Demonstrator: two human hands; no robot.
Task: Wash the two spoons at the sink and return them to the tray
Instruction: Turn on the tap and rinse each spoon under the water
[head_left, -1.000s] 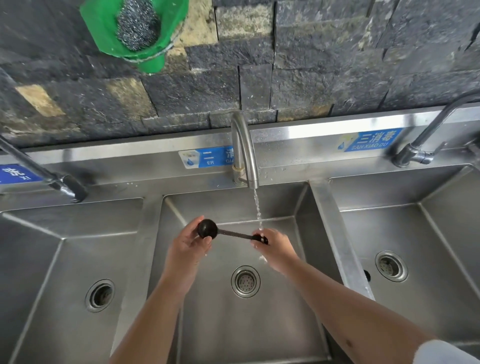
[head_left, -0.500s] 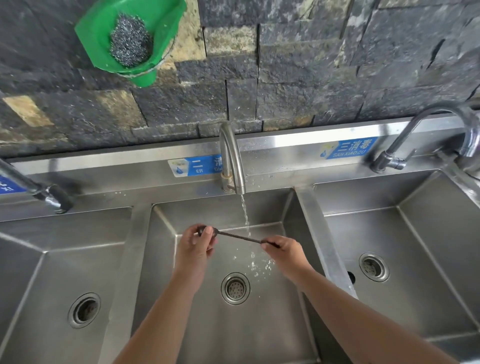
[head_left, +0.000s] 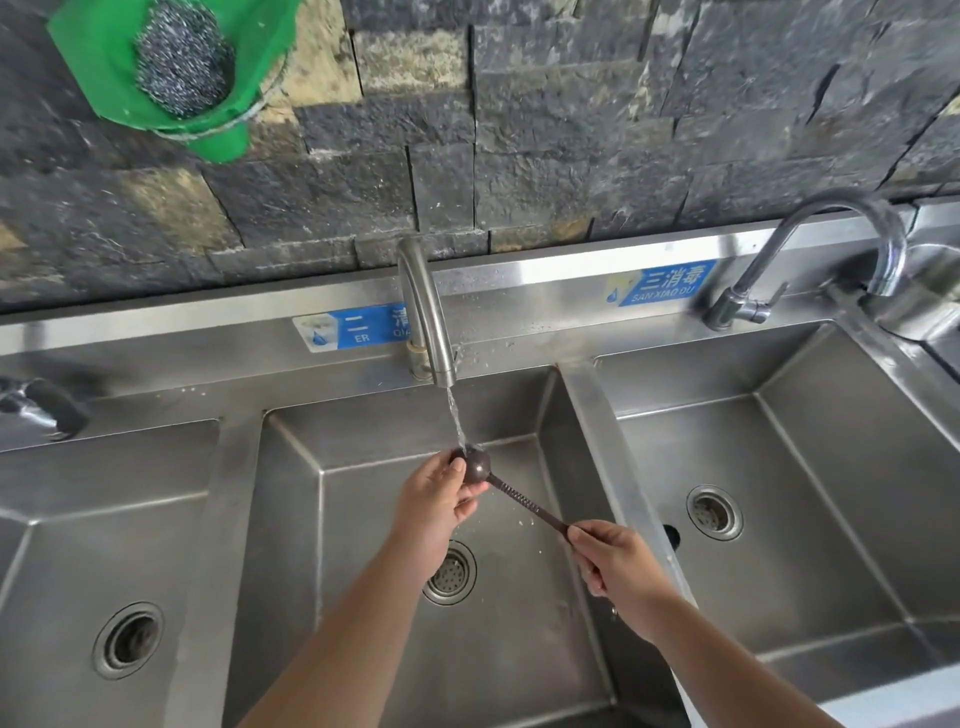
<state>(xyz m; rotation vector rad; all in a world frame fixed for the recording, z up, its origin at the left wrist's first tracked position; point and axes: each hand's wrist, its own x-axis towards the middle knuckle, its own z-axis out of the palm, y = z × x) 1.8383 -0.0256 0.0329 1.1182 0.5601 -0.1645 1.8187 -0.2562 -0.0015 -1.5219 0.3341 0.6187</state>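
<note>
Since half a second ago the spoon (head_left: 511, 496) has shifted so that its round bowl now sits directly under the stream of water (head_left: 455, 420), where before the water fell on the middle of the handle. Seen from my head camera, my left hand (head_left: 435, 506) is curled around the dark bowl, thumb on its near side and fingers closed beneath it, rubbing at it just below the middle faucet (head_left: 425, 317). From there the thin ridged handle slants down and to the right into my right hand (head_left: 613, 566), which is closed around the handle's end in a firm pinch. Both hands hold the spoon over the middle basin (head_left: 363, 519) of the three-basin steel sink, above and a little behind its drain (head_left: 451, 574). On the stone wall up at the left, a green holder (head_left: 119, 88) carries a ball of steel wool (head_left: 182, 67).
</note>
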